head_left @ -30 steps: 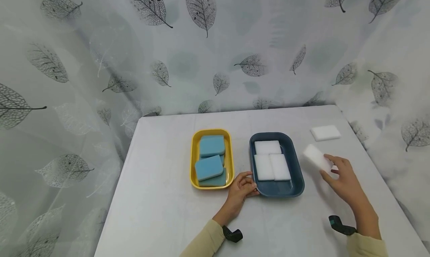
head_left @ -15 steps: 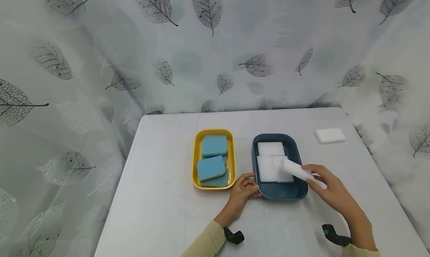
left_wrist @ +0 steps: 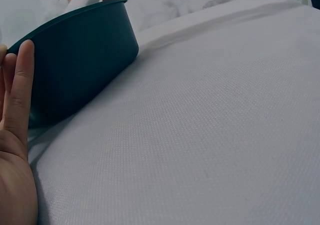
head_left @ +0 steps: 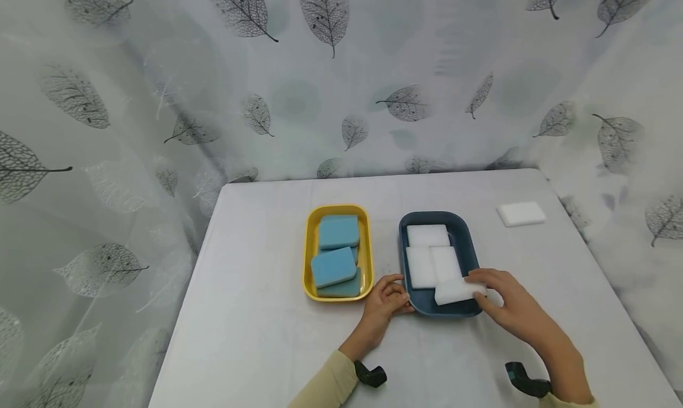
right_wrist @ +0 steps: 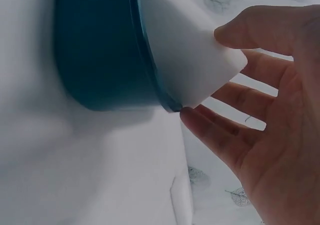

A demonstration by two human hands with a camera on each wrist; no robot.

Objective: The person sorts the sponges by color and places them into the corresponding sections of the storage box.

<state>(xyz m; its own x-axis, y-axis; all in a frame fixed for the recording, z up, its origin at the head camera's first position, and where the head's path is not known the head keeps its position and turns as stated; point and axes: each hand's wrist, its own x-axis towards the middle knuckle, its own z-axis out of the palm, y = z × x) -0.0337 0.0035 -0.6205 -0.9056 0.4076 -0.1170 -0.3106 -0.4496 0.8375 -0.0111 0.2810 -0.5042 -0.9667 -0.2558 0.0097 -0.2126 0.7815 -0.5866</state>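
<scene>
So your right hand [head_left: 509,307] has come in from the right side of the table, and the white rectangular foam sponge [head_left: 458,290] it was carrying in the air is now lying across the near end of the dark blue oval plastic tray [head_left: 441,311], partly over the rim. You're pinching it lightly between thumb and fingers, which are spread fairly wide. Your left hand [head_left: 386,301] hasn't budged; its straight fingers are pressing flat against the blue tray's near-left wall.

Counting up: four white sponges are sitting in the blue tray, one more white sponge [head_left: 521,213] is lying out on the grey table [head_left: 256,313], and the yellow oval plastic tray [head_left: 309,254] is holding a stack of three or four blue sponges [head_left: 333,265], hard to tell.
</scene>
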